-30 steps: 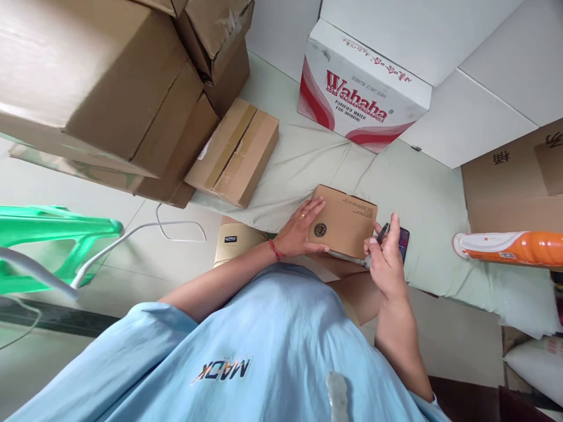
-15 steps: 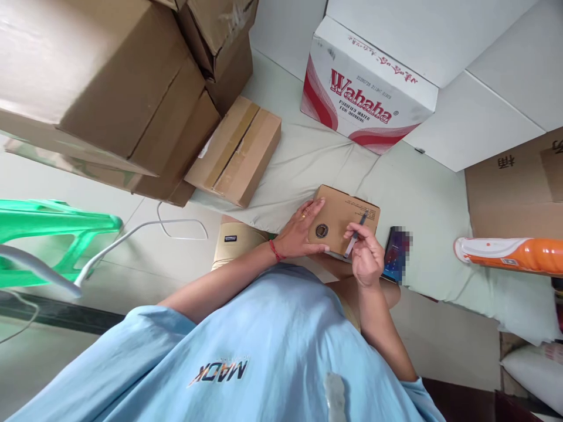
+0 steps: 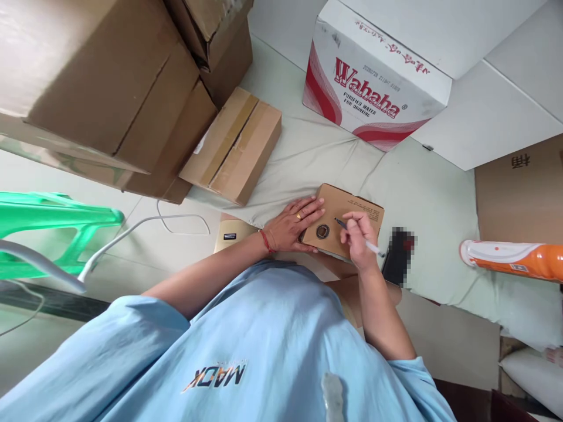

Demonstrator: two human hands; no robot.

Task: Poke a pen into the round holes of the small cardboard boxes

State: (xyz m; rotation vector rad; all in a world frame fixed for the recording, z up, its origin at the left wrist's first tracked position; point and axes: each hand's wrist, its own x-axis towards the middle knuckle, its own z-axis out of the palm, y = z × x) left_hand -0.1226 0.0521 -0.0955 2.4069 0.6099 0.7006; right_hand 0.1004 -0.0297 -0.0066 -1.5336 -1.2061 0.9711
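Note:
A small brown cardboard box (image 3: 347, 202) with fine print and a dark round emblem lies before my body. My left hand (image 3: 297, 225) rests over its left side, fingers stretched flat across the top and thumb along the near edge. A slim pen (image 3: 373, 248) with a dark front and a whitish barrel sits in my right hand (image 3: 361, 240), pinched between thumb and fingers. Its dark tip points up and left over the middle of the box top; whether it touches the cardboard I cannot tell. Right of the box lies a phone (image 3: 394, 258) with a dark screen.
A taped carton (image 3: 233, 146) and stacked cardboard boxes (image 3: 101, 76) stand at the left. Behind is a white-and-red water carton (image 3: 373, 88). An orange-and-white bottle (image 3: 514, 258) lies at the right on the pale cloth (image 3: 440, 205). A green stool (image 3: 57, 234) stands far left.
The pen has turned in my right hand; its dark end now points left over the box instead of up and right. My left hand has shifted slightly left. The phone's screen has gone dark.

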